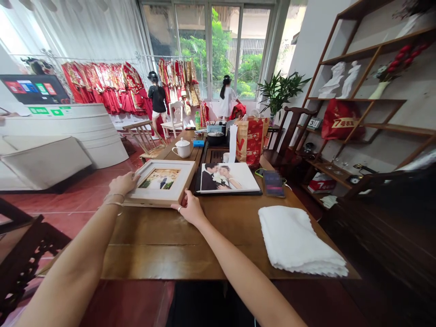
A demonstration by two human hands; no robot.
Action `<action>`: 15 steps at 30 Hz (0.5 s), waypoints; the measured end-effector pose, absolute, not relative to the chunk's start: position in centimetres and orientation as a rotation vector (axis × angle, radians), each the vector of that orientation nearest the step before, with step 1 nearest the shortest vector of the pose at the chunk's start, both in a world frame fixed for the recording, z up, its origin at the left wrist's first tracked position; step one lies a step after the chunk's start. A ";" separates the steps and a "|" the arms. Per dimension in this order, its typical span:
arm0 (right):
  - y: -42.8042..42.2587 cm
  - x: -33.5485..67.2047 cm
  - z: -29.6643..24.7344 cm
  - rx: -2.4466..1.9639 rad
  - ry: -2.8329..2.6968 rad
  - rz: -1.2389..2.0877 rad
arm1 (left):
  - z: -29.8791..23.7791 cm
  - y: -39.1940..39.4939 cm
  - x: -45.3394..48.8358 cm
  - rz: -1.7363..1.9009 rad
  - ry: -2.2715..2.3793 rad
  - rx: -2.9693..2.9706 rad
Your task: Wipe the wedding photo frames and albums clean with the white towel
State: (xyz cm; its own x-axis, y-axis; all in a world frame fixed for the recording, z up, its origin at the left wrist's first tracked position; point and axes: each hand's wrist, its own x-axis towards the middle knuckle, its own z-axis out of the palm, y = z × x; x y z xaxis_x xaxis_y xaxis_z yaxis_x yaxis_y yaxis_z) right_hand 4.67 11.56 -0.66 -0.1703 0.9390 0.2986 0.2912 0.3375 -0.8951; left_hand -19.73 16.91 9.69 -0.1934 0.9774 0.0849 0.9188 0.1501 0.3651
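Note:
A white picture frame (160, 182) with a photo inside lies on the wooden table (163, 245) near its left edge. My left hand (123, 183) grips the frame's left side, fingers curled around the edge. My right hand (190, 209) holds the frame's near right corner, thumb on top. Just right of the frame lies an open photo album (227, 178). A folded white cloth (298, 240) rests on the table to the right, apart from both hands.
A small blurred card stand (273, 183), a white teapot (183, 148), a red paper bag (250, 140) and a tea tray sit farther back. Wooden chairs flank the table. Shelves line the right wall. Two people stand by red garments at the window.

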 end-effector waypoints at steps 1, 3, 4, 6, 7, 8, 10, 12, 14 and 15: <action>11.6 4.7 -0.7 -1.115 -1.665 0.876 | 9.8 16.8 -19.7 0.473 2.297 1.846; 11.8 4.7 -0.8 -1.107 -1.653 0.886 | 9.9 16.8 -19.6 0.394 2.385 1.792; 11.9 4.7 -0.9 -1.101 -1.649 0.893 | 9.9 16.8 -19.5 0.364 2.406 1.776; 12.1 4.7 -1.0 -1.090 -1.642 0.908 | 10.0 16.9 -19.3 0.322 2.436 1.750; 12.2 4.7 -1.0 -1.085 -1.639 0.914 | 10.0 17.0 -19.2 0.310 2.449 1.738; 12.2 4.7 -1.0 -1.083 -1.637 0.920 | 10.1 17.0 -19.1 0.304 2.458 1.728; 12.2 4.7 -0.9 -1.086 -1.634 0.928 | 10.1 17.0 -18.9 0.305 2.470 1.710; 12.1 4.8 -0.7 -1.092 -1.632 0.933 | 10.2 16.8 -18.7 0.323 2.470 1.699; 11.9 5.0 -0.5 -1.095 -1.630 0.935 | 10.2 16.6 -18.5 0.360 2.460 1.696; 11.9 5.0 -0.4 -1.096 -1.627 0.935 | 10.2 16.4 -18.4 0.385 2.450 1.699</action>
State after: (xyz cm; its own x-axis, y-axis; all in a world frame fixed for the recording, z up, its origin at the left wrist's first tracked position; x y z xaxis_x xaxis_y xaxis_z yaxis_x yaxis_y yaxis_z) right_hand 5.03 11.86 -0.43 -0.1685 0.9461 0.2766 0.2373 0.3113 -0.9202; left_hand -18.43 16.43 10.19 -0.3548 0.9343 0.0339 0.8997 0.3313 0.2843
